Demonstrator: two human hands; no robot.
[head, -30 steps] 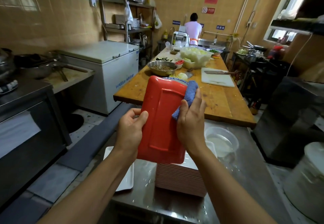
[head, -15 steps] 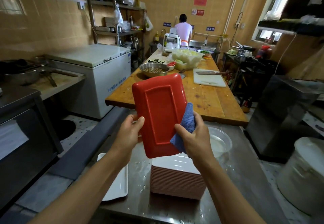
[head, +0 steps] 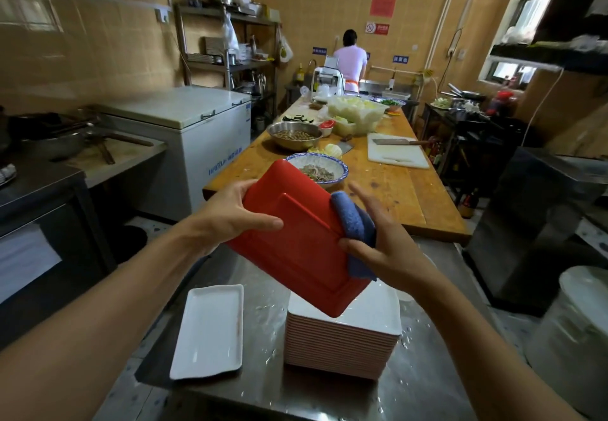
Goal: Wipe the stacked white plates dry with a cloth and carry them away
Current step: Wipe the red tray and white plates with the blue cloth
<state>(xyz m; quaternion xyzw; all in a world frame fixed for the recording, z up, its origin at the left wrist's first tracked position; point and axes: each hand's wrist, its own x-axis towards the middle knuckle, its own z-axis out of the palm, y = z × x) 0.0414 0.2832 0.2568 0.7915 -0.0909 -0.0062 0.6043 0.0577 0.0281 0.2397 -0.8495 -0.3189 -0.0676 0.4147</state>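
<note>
I hold a rectangular plate [head: 296, 239] tilted in the air, its red underside facing me. My left hand [head: 230, 213] grips its left edge, thumb across the red back. My right hand [head: 385, 243] pinches a blue cloth [head: 355, 223] folded over the plate's right edge. Below stands a tall stack of plates [head: 348, 338] with white tops and red sides on the wet steel counter [head: 421, 381]. A single white plate [head: 210, 328] lies face up to the left of the stack.
A long wooden table [head: 411, 196] beyond the counter carries bowls, vegetables, a cutting board [head: 394, 154] and a cleaver. A white chest freezer [head: 197, 131] stands left, a white bucket [head: 572, 331] right. A person [head: 350, 58] works at the far wall.
The plate has turned from nearly upright to a diagonal tilt, its top swinging left. My right hand with the cloth has slid along the right edge, and a patterned bowl has come into view.
</note>
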